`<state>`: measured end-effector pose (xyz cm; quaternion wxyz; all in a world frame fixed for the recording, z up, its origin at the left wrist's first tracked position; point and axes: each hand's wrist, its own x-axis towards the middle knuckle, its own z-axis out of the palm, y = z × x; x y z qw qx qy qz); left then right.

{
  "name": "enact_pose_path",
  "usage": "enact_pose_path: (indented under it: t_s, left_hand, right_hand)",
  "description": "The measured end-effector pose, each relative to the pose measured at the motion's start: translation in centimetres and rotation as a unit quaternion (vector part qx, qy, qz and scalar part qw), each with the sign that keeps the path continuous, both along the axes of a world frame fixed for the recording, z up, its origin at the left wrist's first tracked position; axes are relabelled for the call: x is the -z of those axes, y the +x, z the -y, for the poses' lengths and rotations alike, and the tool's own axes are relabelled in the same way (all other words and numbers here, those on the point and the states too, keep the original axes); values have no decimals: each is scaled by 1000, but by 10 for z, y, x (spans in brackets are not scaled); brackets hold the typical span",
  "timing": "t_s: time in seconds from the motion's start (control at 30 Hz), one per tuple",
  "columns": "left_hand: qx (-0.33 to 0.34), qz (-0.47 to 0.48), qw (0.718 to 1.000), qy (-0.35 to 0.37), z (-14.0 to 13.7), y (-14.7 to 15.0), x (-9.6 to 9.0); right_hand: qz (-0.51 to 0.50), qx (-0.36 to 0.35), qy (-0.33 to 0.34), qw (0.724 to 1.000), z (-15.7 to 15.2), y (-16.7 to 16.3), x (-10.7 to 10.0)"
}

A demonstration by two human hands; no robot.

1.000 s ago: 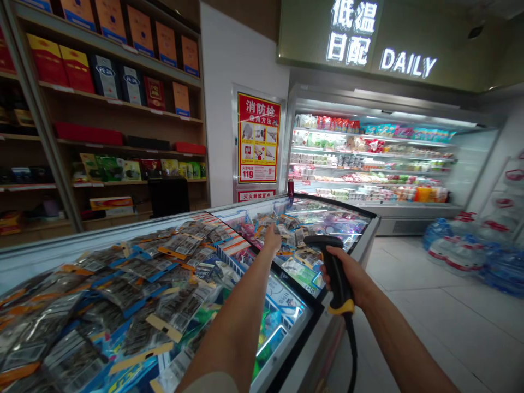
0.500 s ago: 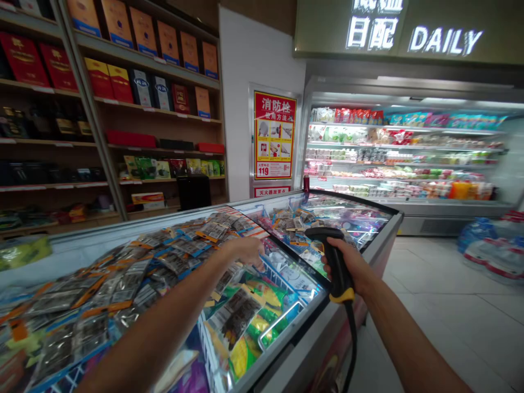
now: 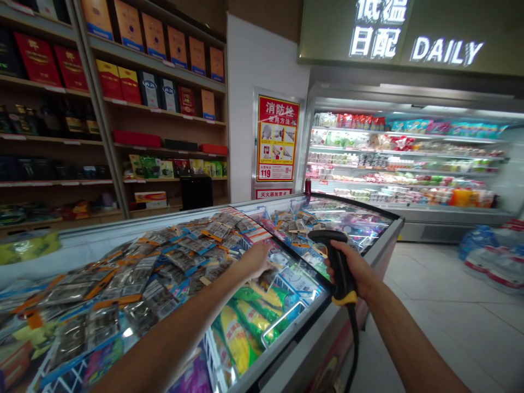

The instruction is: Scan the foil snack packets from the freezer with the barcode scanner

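My left hand (image 3: 257, 261) reaches over the chest freezer, its fingers closed and partly hidden. A small dark packet (image 3: 268, 278) shows just beneath the fingers, seemingly pinched by them. Below it, green and yellow bags of what look like corn (image 3: 237, 333) lie in a wire basket. My right hand (image 3: 354, 267) is wrapped round the handle of a black and yellow barcode scanner (image 3: 341, 270), whose cable hangs down outside the freezer. Many clear-and-dark packets (image 3: 135, 273) with blue and orange edges are heaped to the left.
The freezer's front rim (image 3: 286, 344) runs along my side, with a sliding glass lid (image 3: 347, 215) over its far end. Shelves of boxed goods (image 3: 155, 93) stand behind at left. A lit refrigerated display (image 3: 405, 158) and wrapped water bottles (image 3: 491, 256) are at right.
The packet lying across the green bags is gone from there, and a dark packet now shows under my left hand. My right hand still holds the scanner; the view has shifted slightly.
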<state>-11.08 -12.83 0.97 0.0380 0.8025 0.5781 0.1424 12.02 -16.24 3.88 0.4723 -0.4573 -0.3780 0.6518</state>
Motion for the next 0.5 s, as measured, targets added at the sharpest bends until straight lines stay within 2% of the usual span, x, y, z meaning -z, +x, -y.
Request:
enact_pose_path:
  t_s: [0.07,0.17,0.27,0.37,0.43,0.5]
  left_hand:
    - [-42,22,998,46,-6,4,4]
    - [-96,-4,995,-9,-3,6,4]
    - [-111,13,993,-36,-4,4,5]
    - [-98,166,981,-11,-23,3,14]
    - [-104,297,949,20,-43,5,20]
    - [-114,389,913,45,-62,11,26]
  right_hand:
    - [1,2,-1,1000,-1,3,0]
    - [0,5,1,1000,-2,4,0]
    - [-1,-1,-3,1000,-4,3,0]
    - [-6,-8,-2,1000,-4,0,1]
    - [-12,-15,3,1000,-3,-2,0]
    - [-14,-21,3,1000,-3,-3,-1]
